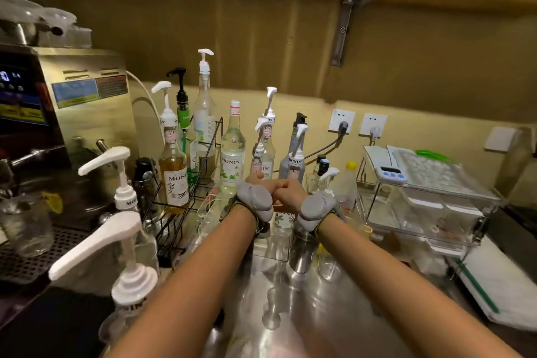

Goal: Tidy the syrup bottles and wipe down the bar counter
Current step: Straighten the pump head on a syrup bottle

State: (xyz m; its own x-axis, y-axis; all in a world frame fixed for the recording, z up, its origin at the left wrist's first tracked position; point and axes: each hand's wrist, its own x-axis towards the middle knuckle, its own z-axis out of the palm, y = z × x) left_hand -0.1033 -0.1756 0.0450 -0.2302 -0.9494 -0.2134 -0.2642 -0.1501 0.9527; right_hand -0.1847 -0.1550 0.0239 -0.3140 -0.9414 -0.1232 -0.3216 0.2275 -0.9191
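Note:
My left hand (259, 183) and my right hand (288, 188) are curled into fists that meet knuckle to knuckle above the steel bar counter (319, 314). Neither holds anything. Grey devices are strapped on both wrists. Just behind the hands stand several syrup bottles: a clear capped Monin bottle (232, 154), pump bottles (266, 148) and a grey pump bottle (296, 160). An amber Monin bottle (174, 174) stands in a black wire rack (186, 212) to the left. Two large white-pump bottles (128, 285) stand at the near left.
A steel machine (87, 102) fills the left side. A steel cup (302, 253) stands under my right wrist. At the right, a clear acrylic box (421, 206) carries a white timer (390, 174); a white folded cloth with a green stripe (494, 285) lies in front of it.

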